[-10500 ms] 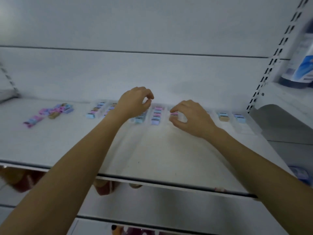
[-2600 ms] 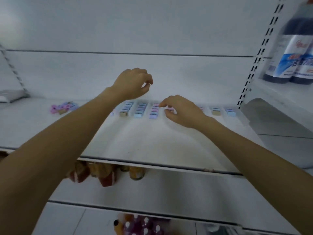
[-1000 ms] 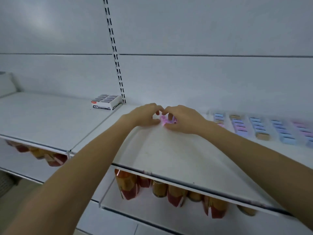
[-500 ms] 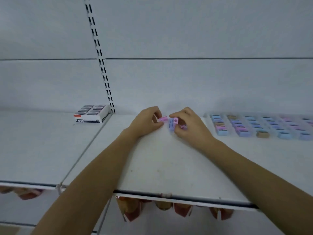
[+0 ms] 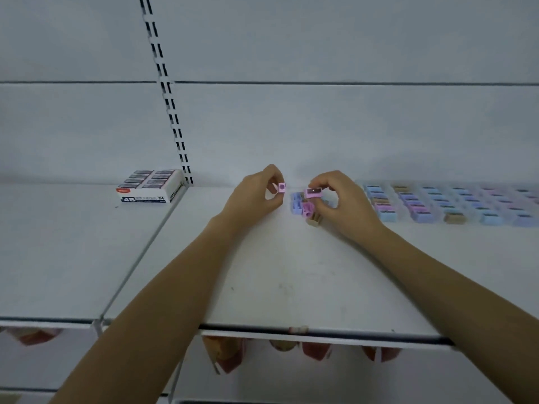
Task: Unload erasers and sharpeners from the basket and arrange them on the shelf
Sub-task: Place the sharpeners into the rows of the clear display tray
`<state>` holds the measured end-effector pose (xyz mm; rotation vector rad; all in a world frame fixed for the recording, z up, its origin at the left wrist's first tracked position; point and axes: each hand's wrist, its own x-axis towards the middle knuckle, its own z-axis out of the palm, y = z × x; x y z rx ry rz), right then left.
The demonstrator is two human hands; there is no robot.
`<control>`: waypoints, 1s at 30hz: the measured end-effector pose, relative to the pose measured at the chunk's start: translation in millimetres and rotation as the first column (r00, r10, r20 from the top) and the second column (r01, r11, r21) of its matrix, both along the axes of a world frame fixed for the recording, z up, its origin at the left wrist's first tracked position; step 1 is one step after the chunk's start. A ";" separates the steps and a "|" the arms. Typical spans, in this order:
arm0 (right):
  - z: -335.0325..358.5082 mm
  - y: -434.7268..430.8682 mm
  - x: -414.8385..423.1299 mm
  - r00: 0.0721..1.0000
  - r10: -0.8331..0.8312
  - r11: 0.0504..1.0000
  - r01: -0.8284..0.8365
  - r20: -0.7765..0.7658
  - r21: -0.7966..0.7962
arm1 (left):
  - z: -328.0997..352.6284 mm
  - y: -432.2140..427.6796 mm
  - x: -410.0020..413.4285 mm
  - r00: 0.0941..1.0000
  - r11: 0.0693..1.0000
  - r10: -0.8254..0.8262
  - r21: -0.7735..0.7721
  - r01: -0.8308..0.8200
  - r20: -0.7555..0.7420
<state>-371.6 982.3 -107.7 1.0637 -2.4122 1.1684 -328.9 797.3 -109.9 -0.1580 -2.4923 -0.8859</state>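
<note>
**Sharpeners Largely Laid Out, a Small Heap Left to Sort**

Neat rows of sharpeners (image 5: 437, 202) in pale colours are seen laid out along the back of the shelf (image 5: 291, 272), on the right. Just to the left of them, between the two hands, a small loose heap (image 5: 300, 206) of blue, pink and tan pieces lies unsorted.

A pink sharpener (image 5: 281, 187) is pinched between the thumb and fingertips of the left hand (image 5: 256, 196), just beside the heap and off the shelf. A second pink sharpener (image 5: 313, 193) is pinched by the right hand (image 5: 341, 202) directly above the heap.

A box of erasers (image 5: 150, 186) is set at the back of the neighbouring board, well to the left.

The basket is not in view, so what is left in it cannot be told. The work is judged well advanced, with the heap and the two held pieces to be lined up beside the rows.
</note>
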 end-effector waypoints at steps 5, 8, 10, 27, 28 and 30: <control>0.8 8.0 -0.3 0.986 -0.085 0.996 0.083 -0.142 -0.020 | 7.8 11.3 -0.6 0.992 0.899 -0.126 0.420 0.125 -0.026; 1.8 8.2 2.9 0.978 -0.133 0.990 0.137 -0.159 0.013 | 8.9 14.7 -0.8 0.985 0.873 -0.171 0.460 0.161 -0.019; 2.5 8.6 7.0 0.973 -0.148 0.986 0.158 -0.180 0.045 | 9.5 16.0 -0.6 0.979 0.871 -0.204 0.453 0.187 -0.012; 2.8 24.1 17.8 0.954 -0.163 0.958 0.214 -0.251 0.191 | 15.6 21.9 9.8 0.982 0.985 -0.147 0.068 0.155 -0.121; 4.2 28.9 18.4 0.954 -0.157 0.959 0.209 -0.256 0.191 | 18.1 24.8 10.9 0.984 0.991 -0.123 0.043 0.130 -0.130; 8.8 41.6 19.2 0.951 -0.137 0.959 0.197 -0.277 0.202 | 25.4 34.7 12.1 0.981 0.993 -0.115 0.004 0.117 -0.155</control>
